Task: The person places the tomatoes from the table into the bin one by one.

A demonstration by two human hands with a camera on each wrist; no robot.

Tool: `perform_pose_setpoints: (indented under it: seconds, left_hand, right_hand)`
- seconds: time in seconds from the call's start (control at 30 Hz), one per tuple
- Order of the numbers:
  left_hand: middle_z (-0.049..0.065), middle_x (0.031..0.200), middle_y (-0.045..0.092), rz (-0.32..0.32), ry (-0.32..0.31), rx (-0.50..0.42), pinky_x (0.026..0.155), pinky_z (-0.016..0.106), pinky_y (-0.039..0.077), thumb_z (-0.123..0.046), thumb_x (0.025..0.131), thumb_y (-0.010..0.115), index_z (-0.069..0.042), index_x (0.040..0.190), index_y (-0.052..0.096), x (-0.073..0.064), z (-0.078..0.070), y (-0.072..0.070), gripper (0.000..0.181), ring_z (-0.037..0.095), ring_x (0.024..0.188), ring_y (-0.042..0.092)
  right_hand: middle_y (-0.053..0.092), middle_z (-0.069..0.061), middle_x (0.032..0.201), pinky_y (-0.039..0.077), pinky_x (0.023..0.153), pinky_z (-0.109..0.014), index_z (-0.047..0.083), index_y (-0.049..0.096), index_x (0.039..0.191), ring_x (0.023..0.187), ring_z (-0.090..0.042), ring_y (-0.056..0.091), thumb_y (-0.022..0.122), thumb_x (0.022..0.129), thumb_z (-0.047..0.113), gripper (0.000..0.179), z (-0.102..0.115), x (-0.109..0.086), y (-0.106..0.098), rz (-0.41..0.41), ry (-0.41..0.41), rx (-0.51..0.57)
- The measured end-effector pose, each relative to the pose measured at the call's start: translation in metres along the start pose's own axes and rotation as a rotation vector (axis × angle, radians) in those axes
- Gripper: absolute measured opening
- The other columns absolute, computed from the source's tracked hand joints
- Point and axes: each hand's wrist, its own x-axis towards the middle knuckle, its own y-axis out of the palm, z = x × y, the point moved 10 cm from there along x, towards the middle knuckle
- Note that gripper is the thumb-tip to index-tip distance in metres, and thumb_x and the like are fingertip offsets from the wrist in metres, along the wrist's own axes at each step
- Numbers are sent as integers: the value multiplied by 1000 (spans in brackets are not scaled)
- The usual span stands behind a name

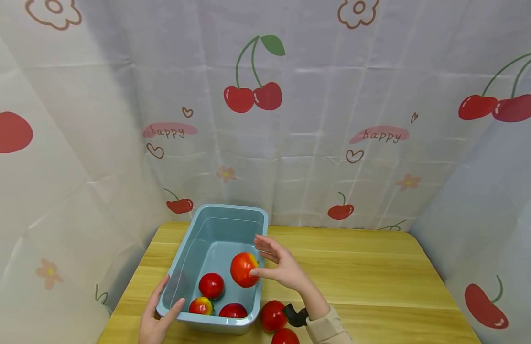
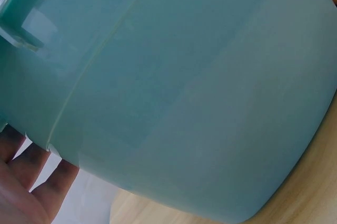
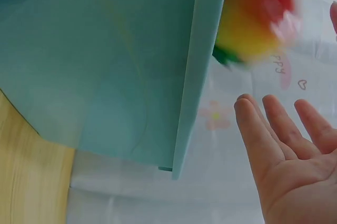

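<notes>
A light blue plastic bin stands on the table, and my left hand holds its near left corner, thumb at the near rim and fingers along the left side. Above the inside of the bin, by its right wall, a round red-and-yellow fruit is in the air, blurred in the right wrist view, where green shows on it. My right hand is beside it, fingers spread and apart from the fruit. Inside the bin lie a red fruit, a yellow-topped one and another red one.
Two more red fruits lie on the wooden table just right of the bin, beneath my right forearm. A black strap mount is on that wrist. A white cherry-print curtain encloses the table's back and sides.
</notes>
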Motion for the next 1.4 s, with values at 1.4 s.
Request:
perform_pose_setpoints:
  seconds: [1.4]
  left_hand:
    - [16,150,26,-19,28,-10,97,46,41,-45,80,71,-21,148,28,-2,-5,1,84,38,126,35]
  right_hand:
    - [43,-18,140,39,102,-41,7,37,141,127,-39,40,73,78,-1,73,-44,-16,-24,-73,-61,65]
